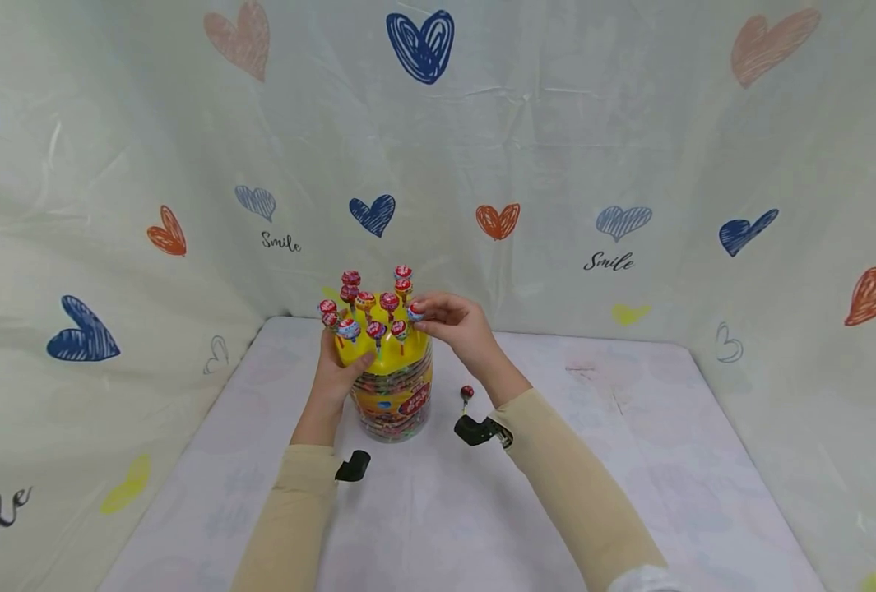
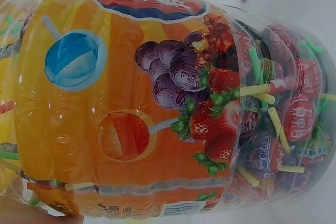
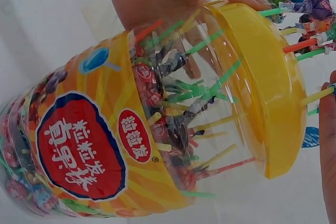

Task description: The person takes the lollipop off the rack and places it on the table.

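A clear candy jar [image 1: 400, 407] with an orange fruit label and a yellow lid [image 3: 268, 93] stands upright on the table. Several wrapped lollipops [image 1: 376, 330] stick up from the lid. My left hand [image 1: 333, 372] grips the jar's left side near the top, thumb on the lid's front edge. With thumb and fingertips, my right hand [image 1: 461, 325] pinches a blue-and-red lollipop [image 1: 415, 312] at the lid's right side. Its yellow stick [image 3: 316, 96] meets the lid in the right wrist view. Inside the jar are many more lollipops [image 2: 302, 121].
A single dark red lollipop [image 1: 467, 392] lies on the white table [image 1: 423, 526], right of the jar and close to the black camera mount [image 1: 475, 429] on my right wrist. A pale curtain [image 1: 556, 164] with printed hearts hangs behind and along the sides.
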The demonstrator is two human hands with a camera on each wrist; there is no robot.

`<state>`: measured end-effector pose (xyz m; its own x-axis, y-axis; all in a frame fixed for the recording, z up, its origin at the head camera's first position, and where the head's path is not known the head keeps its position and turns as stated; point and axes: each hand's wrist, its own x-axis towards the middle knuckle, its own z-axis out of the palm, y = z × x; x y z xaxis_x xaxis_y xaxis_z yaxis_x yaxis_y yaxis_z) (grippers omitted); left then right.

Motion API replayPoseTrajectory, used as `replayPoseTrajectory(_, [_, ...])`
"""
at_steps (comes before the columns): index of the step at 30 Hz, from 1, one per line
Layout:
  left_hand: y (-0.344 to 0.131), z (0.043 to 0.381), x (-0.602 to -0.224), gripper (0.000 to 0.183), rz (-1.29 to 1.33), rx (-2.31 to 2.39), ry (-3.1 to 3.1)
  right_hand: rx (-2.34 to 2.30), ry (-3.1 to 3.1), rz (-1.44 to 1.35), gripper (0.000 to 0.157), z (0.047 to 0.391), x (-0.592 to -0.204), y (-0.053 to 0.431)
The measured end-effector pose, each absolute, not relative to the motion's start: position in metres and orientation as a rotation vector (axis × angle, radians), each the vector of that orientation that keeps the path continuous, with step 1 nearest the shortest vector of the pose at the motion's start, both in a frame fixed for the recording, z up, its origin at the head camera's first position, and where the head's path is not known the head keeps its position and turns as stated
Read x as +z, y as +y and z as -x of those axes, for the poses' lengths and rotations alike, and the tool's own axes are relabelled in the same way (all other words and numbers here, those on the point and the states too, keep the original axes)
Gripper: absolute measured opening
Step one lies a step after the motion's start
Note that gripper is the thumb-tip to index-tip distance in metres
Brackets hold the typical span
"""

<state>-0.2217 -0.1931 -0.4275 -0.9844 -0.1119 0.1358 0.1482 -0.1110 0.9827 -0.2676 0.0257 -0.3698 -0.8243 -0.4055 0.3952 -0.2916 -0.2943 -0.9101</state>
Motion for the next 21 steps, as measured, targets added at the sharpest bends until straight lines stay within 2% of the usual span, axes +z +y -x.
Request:
replayPoseTrajectory(11, [-0.193, 0.221, -0.430, 0.080, 0.068, -2.219, -1.946, -2.335, 1.781, 0.895, 0.037, 0.269, -0.373, 0.023])
replayPoseTrajectory(21, [-0.194, 0.222, -0.428, 0.081, 0.060, -2.218, -1.961, -2.464, 1.732, 0.972, 0.040, 0.273, -0.360, 0.030])
